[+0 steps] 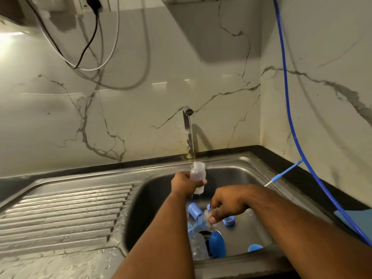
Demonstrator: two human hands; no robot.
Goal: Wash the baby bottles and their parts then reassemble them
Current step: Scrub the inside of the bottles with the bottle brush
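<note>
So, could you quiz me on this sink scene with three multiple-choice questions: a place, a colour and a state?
1. Where is the baby bottle that the left hand holds?
A) under the tap
B) on a shelf
C) on the floor

2. What colour are the loose caps in the sink?
A) red
B) blue
C) green

3. What is the right hand doing?
A) lying flat
B) gripping the bottle brush
C) hanging empty

Answers:
1 A: a thin stream falls from the tap onto the bottle's mouth.
2 B: every cap lying there is blue.
3 B: its fingers curl round the bristled brush.
</note>
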